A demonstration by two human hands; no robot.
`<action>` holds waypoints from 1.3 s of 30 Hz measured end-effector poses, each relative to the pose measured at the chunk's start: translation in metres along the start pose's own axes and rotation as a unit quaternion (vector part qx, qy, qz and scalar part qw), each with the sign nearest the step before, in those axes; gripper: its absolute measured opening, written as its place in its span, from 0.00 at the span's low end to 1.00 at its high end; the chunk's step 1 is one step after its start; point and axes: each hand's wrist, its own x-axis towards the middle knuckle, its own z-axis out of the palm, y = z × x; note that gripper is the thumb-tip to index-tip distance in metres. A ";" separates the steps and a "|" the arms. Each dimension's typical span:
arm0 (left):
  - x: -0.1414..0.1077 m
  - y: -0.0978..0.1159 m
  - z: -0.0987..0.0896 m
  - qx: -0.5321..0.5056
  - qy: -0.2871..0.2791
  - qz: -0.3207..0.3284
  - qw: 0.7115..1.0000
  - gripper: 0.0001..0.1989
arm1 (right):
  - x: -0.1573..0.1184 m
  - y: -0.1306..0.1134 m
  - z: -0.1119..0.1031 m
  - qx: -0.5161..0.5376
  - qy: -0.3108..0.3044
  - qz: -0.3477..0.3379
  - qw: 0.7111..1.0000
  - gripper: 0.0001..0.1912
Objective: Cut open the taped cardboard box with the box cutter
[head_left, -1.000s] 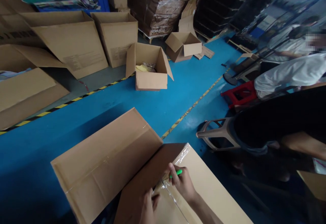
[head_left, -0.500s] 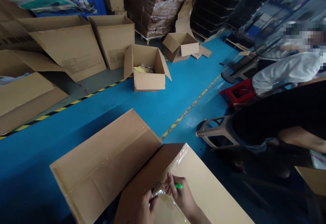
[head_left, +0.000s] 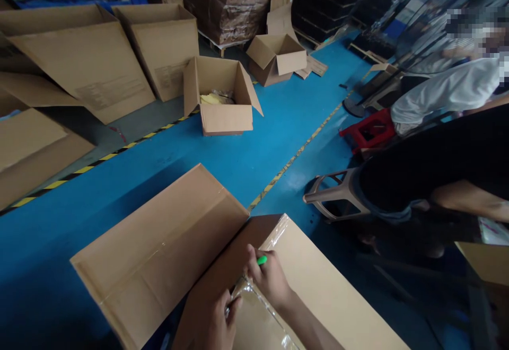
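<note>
A large cardboard carton [head_left: 318, 286] stands in front of me, with shiny clear tape [head_left: 276, 233] along its upper left edge. My right hand [head_left: 268, 276] is closed around a thin tool with a green end [head_left: 261, 260]; the rest of it is hidden in my fingers, so its kind is unclear. It rests at the taped edge. Nearer to me, my left hand [head_left: 225, 315] pinches a loose, crumpled part of the clear tape at the same edge. Left of both hands, a raised cardboard flap or second carton [head_left: 163, 249] lies close alongside.
Open cartons [head_left: 226, 119] line the far side of the blue floor [head_left: 155, 154]. To the right are a beige stool [head_left: 338, 193] under a seated person in dark clothing [head_left: 429, 164], a red stool [head_left: 369, 130] and another person's pale sleeve [head_left: 441, 87]. Wrapped pallets [head_left: 238, 5] stand behind.
My right hand has moved away from me along the taped edge, with the green-ended tool. My left hand keeps its pinch near the same spot. The view has shifted slightly.
</note>
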 end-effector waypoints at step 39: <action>0.004 0.041 -0.021 -0.011 -0.031 0.006 0.999 0.19 | -0.011 0.034 -0.021 0.082 0.160 -0.021 0.983 0.26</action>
